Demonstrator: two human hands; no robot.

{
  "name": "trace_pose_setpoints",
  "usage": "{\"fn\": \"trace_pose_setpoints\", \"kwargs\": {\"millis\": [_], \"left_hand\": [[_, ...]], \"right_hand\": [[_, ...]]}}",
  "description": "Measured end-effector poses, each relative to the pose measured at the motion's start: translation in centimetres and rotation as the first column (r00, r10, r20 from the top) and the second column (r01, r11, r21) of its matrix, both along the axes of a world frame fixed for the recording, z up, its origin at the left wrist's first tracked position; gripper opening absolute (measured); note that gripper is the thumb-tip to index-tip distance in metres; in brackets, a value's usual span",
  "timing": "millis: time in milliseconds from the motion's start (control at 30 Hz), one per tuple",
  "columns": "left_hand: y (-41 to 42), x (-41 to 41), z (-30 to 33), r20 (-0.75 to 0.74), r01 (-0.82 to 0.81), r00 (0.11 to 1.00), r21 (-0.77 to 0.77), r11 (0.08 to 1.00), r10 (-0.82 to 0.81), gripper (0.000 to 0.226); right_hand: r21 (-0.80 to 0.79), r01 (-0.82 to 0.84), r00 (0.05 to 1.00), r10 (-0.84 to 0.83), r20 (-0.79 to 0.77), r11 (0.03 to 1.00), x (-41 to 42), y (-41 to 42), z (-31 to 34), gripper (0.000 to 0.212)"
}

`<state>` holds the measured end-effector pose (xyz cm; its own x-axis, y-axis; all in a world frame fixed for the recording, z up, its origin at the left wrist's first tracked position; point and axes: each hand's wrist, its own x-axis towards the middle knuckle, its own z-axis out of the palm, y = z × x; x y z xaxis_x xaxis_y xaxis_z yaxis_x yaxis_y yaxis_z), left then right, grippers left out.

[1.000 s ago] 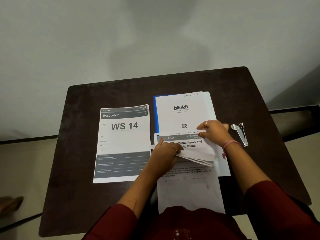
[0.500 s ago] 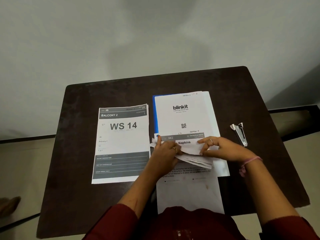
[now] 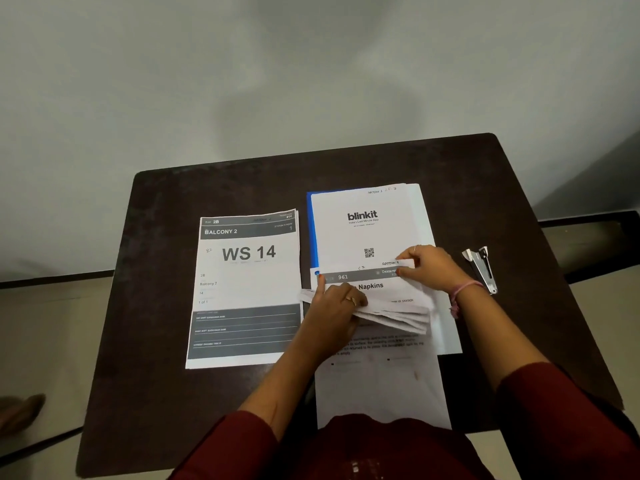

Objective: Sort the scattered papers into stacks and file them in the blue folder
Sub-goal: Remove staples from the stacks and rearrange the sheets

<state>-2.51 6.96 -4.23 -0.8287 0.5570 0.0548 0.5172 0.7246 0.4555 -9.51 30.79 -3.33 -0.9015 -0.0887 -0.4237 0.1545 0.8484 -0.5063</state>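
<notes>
A loose bundle of papers [image 3: 391, 306], its top sheet printed "961" and "Napkins", is fanned at its near edge between the fingers of both hands. Just beyond the fingers a white "blinkit" sheet [image 3: 363, 223] lies flat on the blue folder [image 3: 311, 230], whose left edge shows. Left of the fingers, apart, a "WS 14" stack [image 3: 247, 289] lies flat on the surface.

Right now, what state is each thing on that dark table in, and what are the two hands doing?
WS 14 stack: lying flat, squared, untouched.
Blue folder: flat under the blinkit sheet, only its left edge showing.
Napkins sheet: top of a fanned bundle, far edge lifted.
Left hand: gripping the bundle's left side.
Right hand: pinching the top sheet's far right corner.
Stapler: lying apart on the right, untouched.
</notes>
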Motion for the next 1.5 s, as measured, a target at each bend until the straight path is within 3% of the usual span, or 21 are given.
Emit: {"fn": "trace_pose_setpoints", "kwargs": {"millis": [100,200,367,467,533,600,700,767,833,867,933,1000,1100,1200,1300,1400,1500], "left_hand": [[0.2,0.2,0.0,-0.071,-0.038,0.997,0.04,0.998,0.041,0.025],[0.2,-0.1,0.1,-0.101,-0.085,0.991,0.024,0.996,0.087,0.027],[0.1,-0.6,0.4,-0.084,-0.084,0.993,-0.024,0.996,0.082,0.029],[0.1,-0.8,0.5,-0.041,-0.107,0.994,-0.028,0.994,0.105,0.028],[0.3,-1.1,1.1,0.04,-0.155,0.987,-0.031,0.987,0.156,0.03],[0.6,-1.5,1.8,0.149,-0.172,0.972,-0.072,0.983,0.181,0.038],[0.9,-2.0,2.4,0.214,-0.193,0.956,-0.046,0.98,0.198,0.05],[1.0,-2.4,2.7,0.25,-0.214,0.945,-0.018,0.977,0.212,0.055],[0.7,-2.9,2.8,0.271,-0.253,0.931,-0.003,0.967,0.244,0.059],[0.4,-3.2,2.7,0.274,-0.285,0.922,0.009,0.958,0.272,0.06],[-0.6,-3.7,2.3,0.3,-0.381,0.891,0.088,0.921,0.34,0.064],[-1.7,-3.8,2.3,0.428,-0.522,0.813,0.234,0.821,0.395,0.07],[-2.8,-2.7,2.7,0.648,-0.727,0.646,0.36,0.585,0.404,0.07],[-3.1,-1.1,2.1,0.876,-0.869,0.43,0.337,0.361,0.217,0.049],[-2.4,1.2,1.8,0.938,-0.871,0.348,0.325,0.368,-0.004,0.028],[-1.6,2.2,1.8,0.919,-0.855,0.388,0.331,0.398,0.069,0.019],[-1.4,1.7,3.0,0.852,-0.838,0.48,0.374,0.398,0.21,0.014]], "right_hand": [[-0.223,-0.029,0.999,0.035,0.025,0.974,1.2,0.7,1.0,0.015],[-0.566,0.084,0.981,0.031,0.191,0.82,3.7,1.8,1.5,0.024],[-0.767,0.257,0.95,-0.009,0.312,0.587,7.0,2.9,-0.1,0.017],[-0.829,0.39,0.905,0.0,0.425,0.401,8.1,3.3,-1.3,0.075],[-0.835,0.458,0.882,-0.038,0.469,0.304,8.5,3.4,-1.8,0.085],[-0.802,0.502,0.861,-0.108,0.496,0.324,8.8,3.2,-2.0,0.09],[-0.736,0.513,0.853,-0.171,0.493,0.441,9.0,1.9,-2.1,0.091],[-0.702,0.531,0.844,-0.22,0.49,0.475,9.2,0.8,-2.4,0.072],[-0.684,0.543,0.839,-0.277,0.469,0.487,9.4,0.1,-2.5,0.039],[-0.684,0.547,0.837,-0.293,0.463,0.482,9.5,0.0,-2.7,0.033],[-0.708,0.553,0.833,-0.287,0.472,0.44,9.7,0.1,-2.5,0.047],[-0.723,0.559,0.829,-0.279,0.485,0.405,9.7,0.4,-2.1,0.064],[-0.751,0.584,0.809,-0.293,0.509,0.308,9.8,0.9,-2.0,0.088],[-0.786,0.574,0.809,-0.306,0.502,0.228,9.6,0.9,-1.6,0.092],[-0.796,0.563,0.817,-0.297,0.495,0.223,9.3,0.2,-0.1,0.078],[-0.783,0.54,0.826,-0.374,0.422,0.31,8.8,-1.1,2.0,0.036],[-0.783,0.476,0.85,-0.437,0.294,0.4,8.5,-2.1,4.6,0.025]]}}
